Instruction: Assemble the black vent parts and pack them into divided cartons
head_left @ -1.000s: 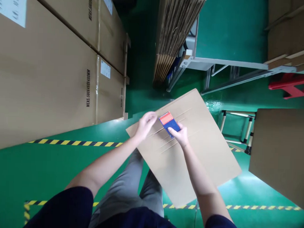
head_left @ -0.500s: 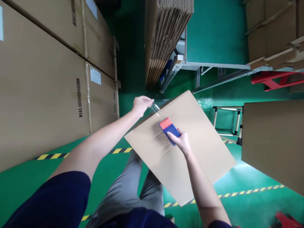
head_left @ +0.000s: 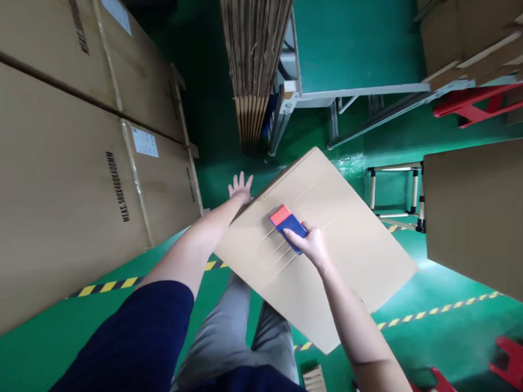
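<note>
A large brown cardboard box [head_left: 328, 261] stands in front of my legs, turned cornerwise to me. Its top carries several thin pale lines. My right hand [head_left: 313, 243] grips the blue body of a tape dispenser [head_left: 291, 227], whose orange-red end points up and left over the box top. At the box's upper left side is my left hand [head_left: 241, 189], fingers spread and nothing held. Its palm is partly hidden by the box edge, so I cannot tell how firmly it touches that side.
Big printed cartons [head_left: 65, 172] are stacked on the left. Upright flattened cardboard sheets [head_left: 255, 58] lean by a green-topped table [head_left: 356, 45]. Another box [head_left: 479, 215] rests on a tubular stand [head_left: 394, 189] at right. Red stools [head_left: 513, 362] are at lower right.
My left hand has let go of the clear tape strip, moved down slightly and spread its fingers by the box side. My right hand stays on the dispenser, nearly in place. The view has shifted.
</note>
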Tool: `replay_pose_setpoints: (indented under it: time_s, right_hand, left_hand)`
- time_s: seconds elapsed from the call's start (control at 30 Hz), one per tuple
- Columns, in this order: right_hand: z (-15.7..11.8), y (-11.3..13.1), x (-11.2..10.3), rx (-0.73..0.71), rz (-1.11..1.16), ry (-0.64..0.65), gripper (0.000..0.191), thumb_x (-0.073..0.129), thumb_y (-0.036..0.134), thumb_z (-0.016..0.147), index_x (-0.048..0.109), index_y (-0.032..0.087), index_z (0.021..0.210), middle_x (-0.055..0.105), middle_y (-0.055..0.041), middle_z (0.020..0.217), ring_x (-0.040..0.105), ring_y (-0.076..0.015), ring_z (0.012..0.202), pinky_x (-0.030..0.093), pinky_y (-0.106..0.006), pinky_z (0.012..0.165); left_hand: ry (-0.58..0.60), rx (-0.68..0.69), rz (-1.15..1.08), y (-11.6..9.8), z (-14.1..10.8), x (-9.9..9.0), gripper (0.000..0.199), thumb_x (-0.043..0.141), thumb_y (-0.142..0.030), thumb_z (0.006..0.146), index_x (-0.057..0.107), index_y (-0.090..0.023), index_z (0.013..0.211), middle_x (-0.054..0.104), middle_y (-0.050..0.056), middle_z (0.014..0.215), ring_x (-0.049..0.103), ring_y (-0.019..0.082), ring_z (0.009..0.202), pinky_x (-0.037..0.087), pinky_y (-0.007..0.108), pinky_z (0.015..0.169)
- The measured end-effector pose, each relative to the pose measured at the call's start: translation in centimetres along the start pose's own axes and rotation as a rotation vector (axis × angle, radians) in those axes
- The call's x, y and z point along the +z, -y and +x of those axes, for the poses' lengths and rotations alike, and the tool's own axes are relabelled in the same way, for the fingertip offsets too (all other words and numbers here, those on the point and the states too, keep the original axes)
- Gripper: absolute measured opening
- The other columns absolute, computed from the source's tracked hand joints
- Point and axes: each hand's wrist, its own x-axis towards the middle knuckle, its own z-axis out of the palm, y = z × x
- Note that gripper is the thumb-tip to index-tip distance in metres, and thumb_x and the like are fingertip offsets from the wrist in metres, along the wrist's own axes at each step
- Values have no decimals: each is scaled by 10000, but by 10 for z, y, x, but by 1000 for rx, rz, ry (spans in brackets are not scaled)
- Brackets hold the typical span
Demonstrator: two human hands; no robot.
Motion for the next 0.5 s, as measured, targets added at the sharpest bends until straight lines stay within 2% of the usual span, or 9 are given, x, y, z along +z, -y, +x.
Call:
replay_pose_setpoints:
  time_s: [0.03,0.1,0.17,0.23,0.3,0.37,0.43,0.5]
  right_hand:
    - [0,-1,0,-2,-9,5,565,604,797,737,499,246,667,567,-11,582,604,-210,597,395,-283,568]
    - [1,-2,1,-17,-25,14,532,620,760,760,522,243,684,596,-18,600,626,-217,615,394,-284,576]
    - [3,-3,1,-33,-39,17,507,644,731,782,553,238,703,630,-29,627,649,-226,641,390,-283,580]
    - [4,-1,2,-37,-53,10,504,673,722,787,584,231,712,658,-45,652,668,-241,668,392,-287,586]
    - [4,1,1,-55,-24,18,487,691,708,800,639,226,759,689,-53,691,687,-251,703,410,-289,602]
    - [0,-2,-3,-95,51,47,453,697,681,821,692,229,845,714,-44,739,703,-246,739,437,-283,624]
    - [-11,-18,-11,-123,113,81,432,694,661,834,717,234,896,711,-25,735,705,-233,738,446,-274,623]
    - [-31,-58,-25,-123,148,108,436,701,662,817,723,231,879,687,-9,690,692,-222,695,438,-269,600]
  left_hand:
    - [20,1,28,0,-5,-4,664,795,-457,773,643,-202,1366,370,193,1641,213,374,1573,221,565,1238]
    - [74,28,31,-4,-17,-9,549,638,-590,891,723,-178,1244,611,206,1442,490,360,1429,399,476,1148]
    - [110,89,-27,-11,-31,-10,603,506,-694,934,779,-187,1113,753,167,1197,673,323,1206,516,383,999]
    - [147,179,-91,-22,-45,-10,631,464,-730,936,800,-209,1052,783,129,1109,709,299,1129,529,336,950]
    - [167,248,-86,-33,-56,-10,617,446,-712,952,807,-217,1027,787,112,1104,693,299,1167,502,323,988]
    - [152,253,4,-43,-62,-10,612,409,-678,979,807,-215,1016,788,111,1092,672,308,1210,473,328,1026]
    - [83,211,127,-52,-65,-9,607,383,-641,1002,799,-200,1027,784,134,1079,668,326,1213,470,353,1031]
    - [-27,173,278,-58,-66,-7,596,354,-600,1025,774,-184,1110,765,152,1152,663,333,1218,475,389,1039]
